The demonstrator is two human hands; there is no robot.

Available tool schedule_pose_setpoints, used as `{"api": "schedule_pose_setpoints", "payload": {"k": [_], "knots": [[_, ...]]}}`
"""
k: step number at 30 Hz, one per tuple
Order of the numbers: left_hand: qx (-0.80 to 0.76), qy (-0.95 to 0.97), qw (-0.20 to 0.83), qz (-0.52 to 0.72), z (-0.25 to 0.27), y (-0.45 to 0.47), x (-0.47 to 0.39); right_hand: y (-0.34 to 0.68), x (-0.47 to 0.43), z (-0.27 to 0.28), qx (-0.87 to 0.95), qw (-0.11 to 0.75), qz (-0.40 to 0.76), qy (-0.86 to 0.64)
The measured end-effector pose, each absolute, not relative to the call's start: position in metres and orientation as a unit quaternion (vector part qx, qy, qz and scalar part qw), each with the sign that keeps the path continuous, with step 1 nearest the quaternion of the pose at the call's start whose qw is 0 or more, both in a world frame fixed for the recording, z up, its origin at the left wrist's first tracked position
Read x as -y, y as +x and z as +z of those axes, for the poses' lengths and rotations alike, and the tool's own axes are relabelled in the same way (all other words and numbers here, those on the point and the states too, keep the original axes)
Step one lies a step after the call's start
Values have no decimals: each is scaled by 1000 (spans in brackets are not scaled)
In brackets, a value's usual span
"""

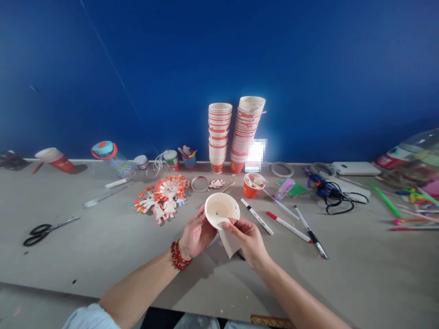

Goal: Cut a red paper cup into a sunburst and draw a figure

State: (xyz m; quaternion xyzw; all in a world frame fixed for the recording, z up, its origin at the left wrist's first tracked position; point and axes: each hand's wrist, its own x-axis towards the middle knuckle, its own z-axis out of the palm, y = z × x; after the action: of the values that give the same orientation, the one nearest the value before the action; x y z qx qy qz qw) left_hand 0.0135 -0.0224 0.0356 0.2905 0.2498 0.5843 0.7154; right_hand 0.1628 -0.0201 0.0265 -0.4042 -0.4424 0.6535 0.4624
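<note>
A white paper cup (222,206) is held above the grey table, its mouth tilted toward me so that the inside shows. My left hand (198,232), with a red bead bracelet at the wrist, is wrapped round the cup's left side. On the near side, my right hand (248,240) pinches the rim with thumb and fingers, where a pale flap (229,243) of the cup wall hangs down. A small dark mark shows inside the cup. Behind the right hand a dark curved piece peeks out, mostly hidden.
Two tall stacks of paper cups (220,137) stand against the blue wall. Paper figures (168,192) lie left of centre, black scissors (43,233) far left. A marker (257,216), a red pen (288,226), a glue gun (325,187) and a small cup of scraps (253,188) lie rightward.
</note>
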Motion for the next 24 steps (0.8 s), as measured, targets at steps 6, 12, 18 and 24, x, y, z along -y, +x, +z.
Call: {"api": "schedule_pose_setpoints", "payload": {"k": [6, 12, 18, 24], "knots": [[-239, 291, 714, 591, 34, 15, 25, 160, 23, 21, 416, 482, 667, -387], [-228, 271, 724, 592, 30, 14, 25, 160, 25, 25, 410, 482, 670, -388], [-246, 246, 730, 589, 30, 14, 26, 159, 25, 25, 418, 469, 680, -378], [-259, 243, 728, 586, 27, 15, 27, 157, 28, 28, 400, 466, 691, -382]]}}
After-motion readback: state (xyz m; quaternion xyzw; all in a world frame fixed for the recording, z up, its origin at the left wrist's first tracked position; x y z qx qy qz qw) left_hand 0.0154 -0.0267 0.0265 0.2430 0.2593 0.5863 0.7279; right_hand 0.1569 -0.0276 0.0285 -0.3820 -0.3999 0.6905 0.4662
